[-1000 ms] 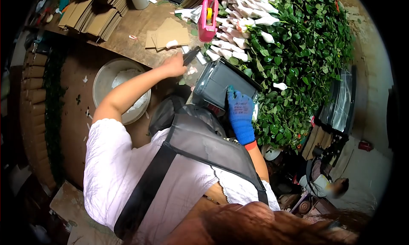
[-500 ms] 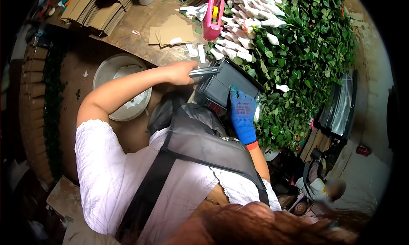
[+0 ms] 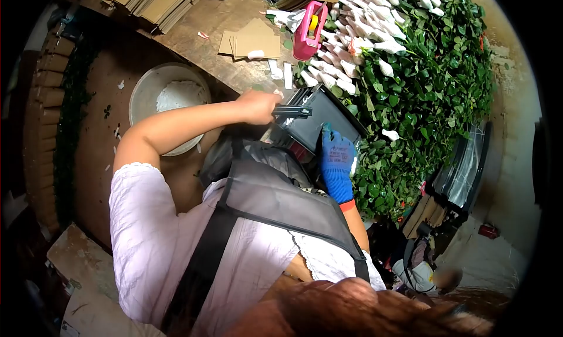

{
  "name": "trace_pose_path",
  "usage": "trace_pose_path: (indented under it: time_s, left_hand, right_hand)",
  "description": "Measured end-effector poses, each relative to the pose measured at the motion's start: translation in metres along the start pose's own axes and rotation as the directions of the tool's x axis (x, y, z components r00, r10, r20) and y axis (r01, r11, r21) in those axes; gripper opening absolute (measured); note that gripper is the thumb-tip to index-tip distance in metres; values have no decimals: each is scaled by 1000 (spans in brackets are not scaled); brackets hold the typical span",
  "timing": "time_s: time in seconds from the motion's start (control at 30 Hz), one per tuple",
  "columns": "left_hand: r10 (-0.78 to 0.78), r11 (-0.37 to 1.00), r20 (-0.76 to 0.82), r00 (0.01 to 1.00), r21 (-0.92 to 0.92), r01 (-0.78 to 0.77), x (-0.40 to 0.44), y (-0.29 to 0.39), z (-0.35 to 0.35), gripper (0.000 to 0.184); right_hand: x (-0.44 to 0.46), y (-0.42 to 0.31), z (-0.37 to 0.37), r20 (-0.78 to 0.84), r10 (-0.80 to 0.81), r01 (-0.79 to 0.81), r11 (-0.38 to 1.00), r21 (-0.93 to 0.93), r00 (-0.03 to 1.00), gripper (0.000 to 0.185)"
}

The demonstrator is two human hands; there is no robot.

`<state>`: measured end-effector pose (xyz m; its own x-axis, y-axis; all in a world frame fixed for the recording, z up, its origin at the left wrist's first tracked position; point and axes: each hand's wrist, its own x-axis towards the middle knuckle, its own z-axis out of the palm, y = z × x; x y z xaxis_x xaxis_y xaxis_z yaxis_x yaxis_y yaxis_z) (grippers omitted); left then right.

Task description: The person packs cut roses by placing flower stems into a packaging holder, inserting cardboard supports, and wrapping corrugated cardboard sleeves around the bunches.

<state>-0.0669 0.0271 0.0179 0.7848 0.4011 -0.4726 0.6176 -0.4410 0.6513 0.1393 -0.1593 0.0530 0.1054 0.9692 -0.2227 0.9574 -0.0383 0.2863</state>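
I'm in what looks like a flower-packing workshop: my worn brown wooden table (image 3: 234, 16) carries stacked brown cardboard sheets (image 3: 158, 12) and a pink plastic tape dispenser (image 3: 305, 46), just beside a big heap of leafy green stems with white-sleeved heads (image 3: 422, 94).

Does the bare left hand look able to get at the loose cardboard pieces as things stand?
Probably yes, for reach: the cardboard pieces lie nearby on the table with no tall thing between. But the left hand holds a black tool, which would likely need setting down first.
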Motion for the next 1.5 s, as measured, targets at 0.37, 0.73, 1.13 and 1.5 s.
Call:
trace_pose_path:
  time_s: [0.37, 0.73, 1.13, 1.5]
  left_hand:
    - [540, 683, -375, 753, 719, -132, -23, -45, 38, 8]
    - [692, 550, -113, 713, 723, -419, 12, -45, 5, 8]
    - [768, 559, -356, 532, 778, -286, 106, -69, -29, 11]
    - [346, 774, -90, 934, 589, -231, 120, -45, -34, 17]
  right_hand:
    - [1, -3, -1, -32, -1, -1, 999, -50, 999, 46]
    - [1, -6, -2, 0, 29, -28, 990, -139, 1000, 51]
    - [-1, -16, -7, 23, 133, -131, 989, -66, 991, 50]
    - [-1, -13, -9, 31, 172, -174, 983, 65, 985, 44]
